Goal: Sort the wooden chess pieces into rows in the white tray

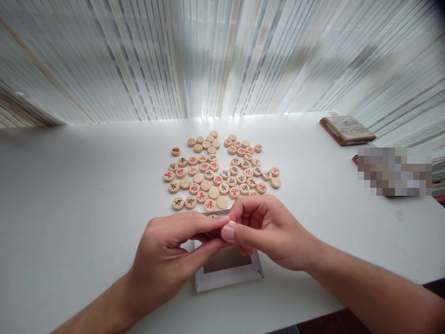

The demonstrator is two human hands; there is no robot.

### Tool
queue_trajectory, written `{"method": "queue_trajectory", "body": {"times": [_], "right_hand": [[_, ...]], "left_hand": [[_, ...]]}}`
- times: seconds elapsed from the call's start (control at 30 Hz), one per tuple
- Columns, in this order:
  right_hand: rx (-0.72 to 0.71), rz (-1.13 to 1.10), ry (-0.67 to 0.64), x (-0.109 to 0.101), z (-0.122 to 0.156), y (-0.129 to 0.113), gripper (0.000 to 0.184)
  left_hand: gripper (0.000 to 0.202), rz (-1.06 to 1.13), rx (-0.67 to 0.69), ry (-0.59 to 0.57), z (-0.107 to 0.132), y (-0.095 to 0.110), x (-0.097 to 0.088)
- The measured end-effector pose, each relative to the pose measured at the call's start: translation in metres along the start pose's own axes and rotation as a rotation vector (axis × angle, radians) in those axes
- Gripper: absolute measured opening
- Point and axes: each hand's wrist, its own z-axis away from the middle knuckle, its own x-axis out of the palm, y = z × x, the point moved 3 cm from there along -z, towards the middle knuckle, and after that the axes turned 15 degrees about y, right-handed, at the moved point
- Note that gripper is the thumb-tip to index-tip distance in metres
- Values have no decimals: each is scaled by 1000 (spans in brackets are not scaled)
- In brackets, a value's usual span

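My left hand (pixel 174 248) and my right hand (pixel 269 232) meet above an open white box (pixel 227 277). Between their fingertips shows the pale edge of a wooden Chinese chess piece (pixel 232 223). My right thumb and forefinger pinch it, and my left forefinger and thumb close on it from the other side. Whether more pieces are inside my fingers is hidden. Another piece (pixel 212 216) with a dark mark shows at the box's far end, partly covered by my hands. The near part of the box has a brown floor.
Beyond the box spread many round wooden pieces (pixel 224 187) with red or black characters, some blank side up. A brown illustrated box (pixel 349 129) lies at the back right, with a blurred-out item (pixel 394 171) nearer. Striped curtains (pixel 208 60) hang behind the white table (pixel 86 195).
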Motion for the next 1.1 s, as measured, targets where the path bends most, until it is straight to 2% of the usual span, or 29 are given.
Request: {"method": "queue_trajectory", "body": {"times": [0.27,0.67,0.9,1.1], "right_hand": [[2,33,-18,0,-1,-1,31],[44,-39,-66,-1,-1,0,34],[17,28,14,1,1,1,37],[-33,80,-32,0,0,-5,34]], "left_hand": [[38,7,-11,4,1,-1,-1],[51,32,39,-10,1,0,-3],[44,40,26,-40,0,-1,0],[38,19,-10,15,0,-2,-1]]}}
